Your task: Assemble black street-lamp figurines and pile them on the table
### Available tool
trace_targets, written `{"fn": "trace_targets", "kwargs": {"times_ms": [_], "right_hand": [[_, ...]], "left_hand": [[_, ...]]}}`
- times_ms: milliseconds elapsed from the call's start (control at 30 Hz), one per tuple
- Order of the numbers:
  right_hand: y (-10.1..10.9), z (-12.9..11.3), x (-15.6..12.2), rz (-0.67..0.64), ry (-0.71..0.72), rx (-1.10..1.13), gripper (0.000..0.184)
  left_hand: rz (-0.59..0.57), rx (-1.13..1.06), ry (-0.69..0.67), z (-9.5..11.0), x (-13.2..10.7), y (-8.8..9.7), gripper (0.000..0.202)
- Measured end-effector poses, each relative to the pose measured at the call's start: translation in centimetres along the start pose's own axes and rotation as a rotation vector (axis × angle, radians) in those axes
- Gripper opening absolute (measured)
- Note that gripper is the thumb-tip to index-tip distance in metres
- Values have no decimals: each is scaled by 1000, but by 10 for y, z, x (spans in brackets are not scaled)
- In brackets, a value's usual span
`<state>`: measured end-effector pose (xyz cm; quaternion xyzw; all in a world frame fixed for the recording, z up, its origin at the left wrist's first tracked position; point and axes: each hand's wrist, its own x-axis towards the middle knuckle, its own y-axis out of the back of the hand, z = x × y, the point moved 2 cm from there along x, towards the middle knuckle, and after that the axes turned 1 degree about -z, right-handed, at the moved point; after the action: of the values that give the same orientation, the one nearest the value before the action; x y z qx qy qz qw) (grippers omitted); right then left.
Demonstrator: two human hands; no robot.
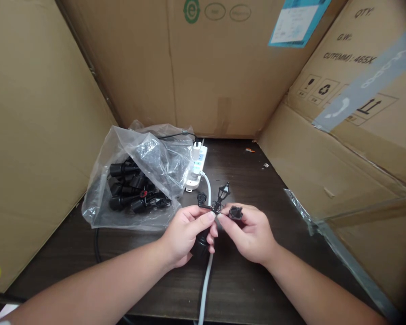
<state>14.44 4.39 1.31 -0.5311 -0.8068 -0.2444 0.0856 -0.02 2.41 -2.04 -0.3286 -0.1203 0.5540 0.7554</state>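
Observation:
A small black model street lamp [223, 193] with several lantern heads is held up between my two hands, over the dark tabletop. My left hand [191, 230] wraps round its post, thumb pressed near the joint of the arms; its thick black base [200, 246] shows below the fingers. My right hand [248, 230] pinches the lamp at the same joint, beside the right lantern head. The thumbs almost meet there, and the fingers hide most of the post. To the left, a clear plastic bag [145, 149] holds several similar black lamp pieces [123, 201].
Cardboard walls stand at the left [37, 113], back and right [341, 135]. Behind my hands lies a white power strip [198, 164] with a plug in it; its pale cable [205, 280] runs under the lamp to the front edge. Small scraps lie at the back right.

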Motion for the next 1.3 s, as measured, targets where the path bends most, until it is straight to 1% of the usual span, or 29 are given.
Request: {"fn": "trace_targets", "kwargs": {"times_ms": [67,100,133,167,200,233,300,367,400,433,467,500,533,567,667,700,733,767,800,833,900,967,1033,1067,1100,1200,1300], "right_hand": [[2,-5,0,-3,185,-192,21],[3,-6,0,-8,236,-241,20],[4,-6,0,-8,248,-252,20],[4,-5,0,-3,213,-226,20],[4,-3,1,4,136,-158,22],[2,0,1,8,29,-47,23],[-3,8,-1,-16,-208,268,27],[-11,14,-3,-77,-382,583,32],[-13,16,-4,-100,-425,689,34],[-15,18,-4,-111,-445,743,36],[-16,18,-5,-111,-441,744,36],[-15,17,-5,-97,-415,692,35],[-13,16,-4,-72,-365,588,33],[-10,14,-3,-39,-283,445,29],[-1,4,-1,25,50,-13,21],[0,1,-1,30,136,-112,21],[1,0,0,31,187,-163,21],[1,0,0,28,187,-170,22],[1,1,0,27,138,-133,22],[1,3,0,24,56,-51,22],[-3,9,-1,-3,-157,220,24],[-8,15,-2,-65,-365,548,29],[-13,18,-2,-131,-504,800,35],[-15,19,-2,-147,-543,865,36],[-15,19,-2,-145,-561,884,37],[-14,20,-1,-81,-528,792,34],[-9,20,0,-29,-516,766,22]], "left_hand": [[0,-8,5,0,0,0,19],[-5,3,2,0,-1,0,21],[-11,22,-3,0,-1,0,24],[-13,48,-10,0,-2,-1,27],[-13,75,-22,0,-2,-1,31],[-9,99,-37,0,-2,-1,33],[0,133,-81,1,-3,-2,35],[-2,146,-130,3,-3,-3,35],[-5,147,-147,3,-3,-3,35],[-8,144,-156,4,-3,-3,35],[-13,135,-155,4,-3,-3,35],[-15,119,-144,3,-2,-3,35],[-18,96,-124,3,-2,-2,35],[-22,67,-96,2,-1,-2,35],[-29,-28,-10,-1,0,-1,34],[-29,-51,10,-2,1,-1,33],[-28,-69,25,-2,1,0,33],[-25,-77,31,-2,0,0,32],[-27,-75,31,-2,0,0,32],[-31,-63,25,-2,0,0,33],[-46,-13,-6,-1,-1,0,34],[-61,35,-46,-1,-1,1,36],[-65,48,-72,0,-1,1,35],[-64,40,-76,0,-1,2,34],[-61,26,-73,0,-1,2,33],[-49,-16,-44,0,0,2,32],[-24,-19,-26,2,0,2,31]]}}
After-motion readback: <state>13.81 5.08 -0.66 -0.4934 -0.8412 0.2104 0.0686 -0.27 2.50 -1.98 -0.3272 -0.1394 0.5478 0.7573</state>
